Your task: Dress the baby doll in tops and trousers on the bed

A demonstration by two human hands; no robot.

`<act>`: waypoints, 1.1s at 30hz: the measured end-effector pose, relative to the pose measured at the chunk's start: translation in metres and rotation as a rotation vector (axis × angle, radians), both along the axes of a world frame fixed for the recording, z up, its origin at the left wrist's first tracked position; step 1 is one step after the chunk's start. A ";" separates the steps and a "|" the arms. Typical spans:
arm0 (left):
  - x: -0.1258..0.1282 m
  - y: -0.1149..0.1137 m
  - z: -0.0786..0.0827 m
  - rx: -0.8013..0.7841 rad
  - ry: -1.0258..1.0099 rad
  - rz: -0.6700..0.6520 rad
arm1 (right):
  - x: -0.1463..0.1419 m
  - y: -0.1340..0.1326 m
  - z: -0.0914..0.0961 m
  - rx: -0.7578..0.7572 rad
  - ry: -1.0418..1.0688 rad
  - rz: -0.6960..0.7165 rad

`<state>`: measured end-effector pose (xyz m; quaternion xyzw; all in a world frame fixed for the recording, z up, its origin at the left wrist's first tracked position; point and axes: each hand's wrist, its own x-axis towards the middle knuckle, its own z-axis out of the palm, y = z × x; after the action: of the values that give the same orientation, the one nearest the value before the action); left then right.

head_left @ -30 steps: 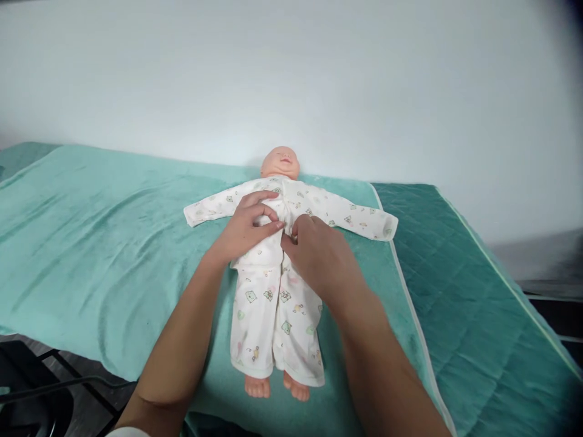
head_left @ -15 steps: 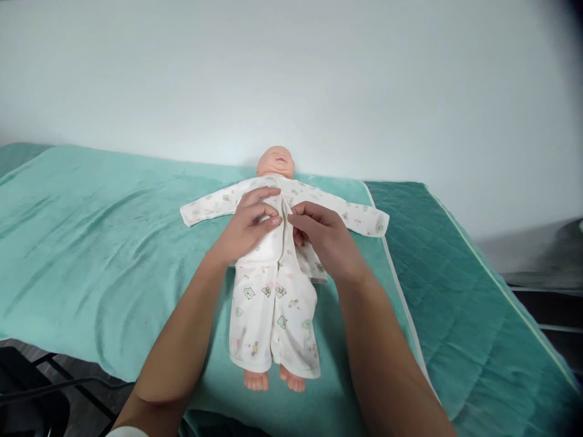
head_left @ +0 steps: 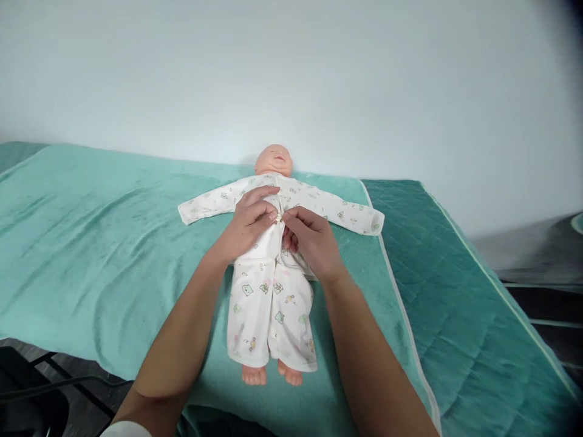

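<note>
A baby doll (head_left: 274, 160) lies on its back, feet toward me, dressed in a white patterned baby shirt (head_left: 304, 194) and matching trousers (head_left: 291, 309). Its sleeves stretch out to both sides. My left hand (head_left: 249, 222) rests on the doll's chest, with thumb and forefinger pinching one front edge of the shirt. From the other side my right hand (head_left: 311, 235) pinches the opposite front edge. The fingertips of both hands nearly meet at the middle of the chest, where a small light fastening shows between them. Part of the shirt front is hidden beneath my hands.
A light green blanket (head_left: 113, 243) lies under the doll, over a darker green quilted cover (head_left: 437, 267). Behind stands a white wall (head_left: 291, 79). A black chair-like object (head_left: 31, 394) is at the lower left, and a dark rack (head_left: 555, 315) at the right.
My right hand has moved left toward my left hand, bringing its shirt edge in to meet the other. The gap in the shirt front has narrowed. My left hand stays in place.
</note>
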<state>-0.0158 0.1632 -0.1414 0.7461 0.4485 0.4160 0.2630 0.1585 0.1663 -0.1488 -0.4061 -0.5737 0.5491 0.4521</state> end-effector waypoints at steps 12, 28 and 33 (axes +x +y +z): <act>-0.001 0.002 0.001 -0.011 0.137 0.006 | -0.003 -0.003 -0.001 -0.051 0.067 -0.063; 0.001 0.000 0.003 0.017 0.230 0.010 | -0.002 -0.003 -0.005 -0.030 0.089 -0.044; 0.001 0.000 0.003 -0.002 0.194 0.017 | -0.002 -0.002 -0.005 -0.026 0.093 -0.029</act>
<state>-0.0151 0.1634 -0.1381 0.7787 0.4786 0.3435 0.2158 0.1567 0.1643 -0.1535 -0.3943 -0.5391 0.5681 0.4808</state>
